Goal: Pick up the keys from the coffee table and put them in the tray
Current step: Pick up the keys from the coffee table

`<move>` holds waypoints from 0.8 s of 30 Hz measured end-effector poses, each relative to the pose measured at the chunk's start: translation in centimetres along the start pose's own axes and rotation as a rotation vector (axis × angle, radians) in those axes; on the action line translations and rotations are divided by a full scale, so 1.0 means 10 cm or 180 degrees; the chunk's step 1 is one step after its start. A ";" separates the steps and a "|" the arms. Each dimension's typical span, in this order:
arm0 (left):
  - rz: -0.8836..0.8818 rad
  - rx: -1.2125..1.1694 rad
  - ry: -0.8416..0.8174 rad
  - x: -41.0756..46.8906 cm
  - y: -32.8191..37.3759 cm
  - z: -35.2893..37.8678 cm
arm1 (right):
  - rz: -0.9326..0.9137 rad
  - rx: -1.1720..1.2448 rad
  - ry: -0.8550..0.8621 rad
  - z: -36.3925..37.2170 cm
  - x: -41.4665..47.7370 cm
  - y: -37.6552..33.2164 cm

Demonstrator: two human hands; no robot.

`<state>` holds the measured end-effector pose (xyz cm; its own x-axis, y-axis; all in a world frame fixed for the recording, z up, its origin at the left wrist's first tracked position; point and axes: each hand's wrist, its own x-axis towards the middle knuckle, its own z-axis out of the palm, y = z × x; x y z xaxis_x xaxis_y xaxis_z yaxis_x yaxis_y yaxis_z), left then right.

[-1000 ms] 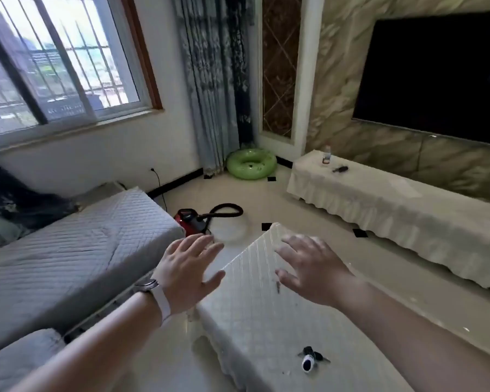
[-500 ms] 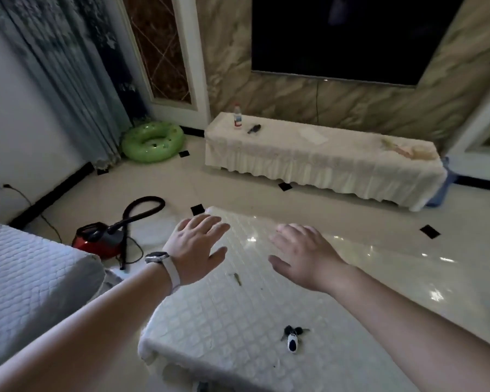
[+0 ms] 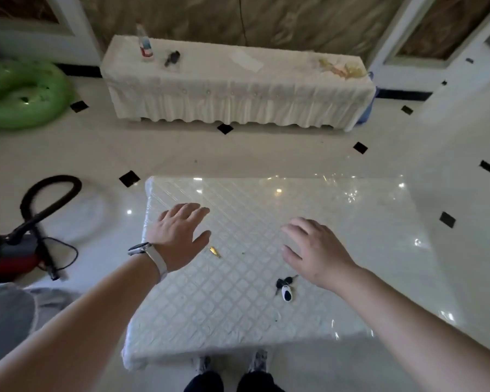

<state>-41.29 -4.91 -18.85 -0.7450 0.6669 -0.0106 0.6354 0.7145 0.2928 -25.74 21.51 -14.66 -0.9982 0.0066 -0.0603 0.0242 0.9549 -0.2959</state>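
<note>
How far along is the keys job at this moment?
Nothing is done: the keys lie on the coffee table, untouched. Neither hand holds anything; the right hand hovers open just beyond them, and the left hand is open too. Picking up and placing remain; no tray is in view.

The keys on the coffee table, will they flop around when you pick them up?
Probably. The keys look like several loose pieces joined to a white fob, so they would likely dangle and jingle. They seem small and light, and might slide on the coffee table's shiny cover.

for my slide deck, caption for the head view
Open left hand and right hand above white quilted coffee table; black-and-white keys untouched.
</note>
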 end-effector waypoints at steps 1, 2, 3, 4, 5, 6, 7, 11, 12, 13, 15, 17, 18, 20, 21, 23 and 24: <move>-0.0049 -0.0045 -0.0052 0.06 -0.03 0.14 | 0.0120 0.0096 -0.0058 0.14 0.00 0.08; -0.0078 -0.0077 -0.0119 0.12 -0.04 0.29 | 0.0237 0.0189 -0.0138 0.29 0.02 0.16; -0.0074 -0.0080 -0.0210 0.17 -0.04 0.47 | 0.0340 0.0262 -0.0224 0.45 0.02 0.25; -0.0044 -0.0061 -0.0322 0.21 -0.05 0.66 | 0.0418 0.0303 -0.0302 0.64 0.03 0.33; -0.0004 -0.0045 -0.0456 0.25 -0.04 0.85 | 0.0479 0.0322 -0.0380 0.83 0.04 0.42; 0.0030 -0.0052 -0.0602 0.28 -0.04 1.05 | 0.0549 0.0352 -0.0470 1.03 0.03 0.50; 0.0048 -0.0081 -0.0720 0.30 -0.05 1.26 | 0.0637 0.0420 -0.0562 1.23 0.02 0.59; -0.0053 -0.0140 -0.1047 0.38 -0.15 2.09 | 0.1081 0.0725 -0.0760 2.08 -0.08 1.01; -0.0104 -0.0133 -0.1143 0.40 -0.20 2.29 | 0.1161 0.0746 -0.0829 2.28 -0.12 1.11; -0.0165 -0.0127 -0.1233 0.41 -0.26 2.50 | 0.1226 0.0749 -0.0887 2.48 -0.17 1.22; -0.0324 -0.0136 -0.1402 0.44 -0.39 2.88 | 0.1326 0.0734 -0.0951 2.83 -0.26 1.41; -0.0483 -0.0149 -0.1495 0.46 -0.51 3.20 | 0.1357 0.0727 -0.1049 3.13 -0.32 1.56; -0.0526 -0.0134 -0.1517 0.47 -0.57 3.35 | 0.1382 0.0714 -0.1108 3.25 -0.35 1.63; -0.0590 -0.0055 -0.1507 0.51 -0.70 3.60 | 0.1412 0.0625 -0.1166 3.47 -0.37 1.75; -0.0615 -0.0024 -0.1477 0.53 -0.76 3.71 | 0.1431 0.0569 -0.1178 3.56 -0.38 1.81; -0.0625 0.0036 -0.1393 0.55 -0.86 3.87 | 0.1438 0.0446 -0.1209 3.73 -0.41 1.91; -0.0608 0.0070 -0.1337 0.55 -0.90 3.93 | 0.1440 0.0366 -0.1228 3.81 -0.43 1.95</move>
<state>-43.10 0.61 -59.11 -0.7054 0.5474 -0.4502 0.5022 0.8343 0.2274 -18.90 28.75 -56.48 -0.7957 0.2759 -0.5393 0.4689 0.8441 -0.2600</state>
